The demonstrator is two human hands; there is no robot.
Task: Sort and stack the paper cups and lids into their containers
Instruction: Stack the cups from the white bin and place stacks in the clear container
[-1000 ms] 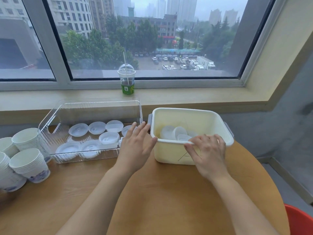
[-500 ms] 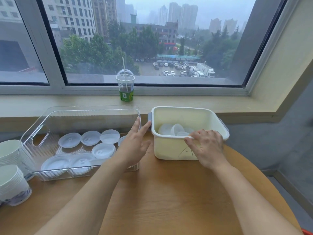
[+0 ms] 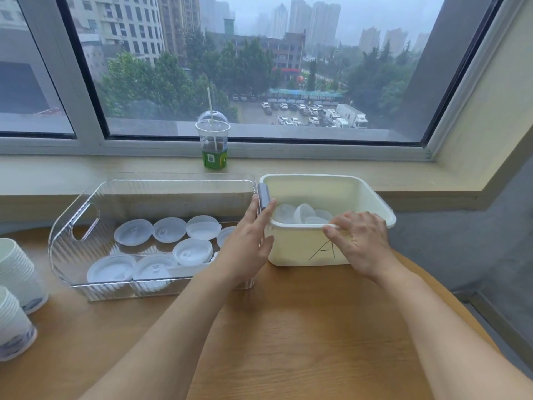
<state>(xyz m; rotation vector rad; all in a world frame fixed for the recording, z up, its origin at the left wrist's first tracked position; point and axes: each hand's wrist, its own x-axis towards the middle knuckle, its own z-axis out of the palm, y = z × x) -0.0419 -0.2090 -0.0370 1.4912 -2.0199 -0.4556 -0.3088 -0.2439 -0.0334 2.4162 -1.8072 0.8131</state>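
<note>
A cream bin (image 3: 357, 194) marked "A" stands on the round wooden table and holds a few white lids (image 3: 305, 213). My right hand (image 3: 359, 241) rests on its near rim, fingers curled over the edge. My left hand (image 3: 246, 243) is flat with straight fingers against the bin's left side, by its grey handle (image 3: 264, 194). To the left, a clear ribbed tray (image 3: 75, 223) holds several white lids (image 3: 168, 229) lying flat. Stacks of white paper cups (image 3: 14, 290) stand at the far left edge.
A clear plastic drink cup (image 3: 213, 142) with a dome lid and straw stands on the windowsill behind the containers. The wooden table (image 3: 302, 327) extends toward me; its curved edge drops off at the right.
The view has shifted right, so the cup stacks sit nearer the left edge. My left hand has moved right from the tray's corner to the bin's left side. My right hand stays on the rim.
</note>
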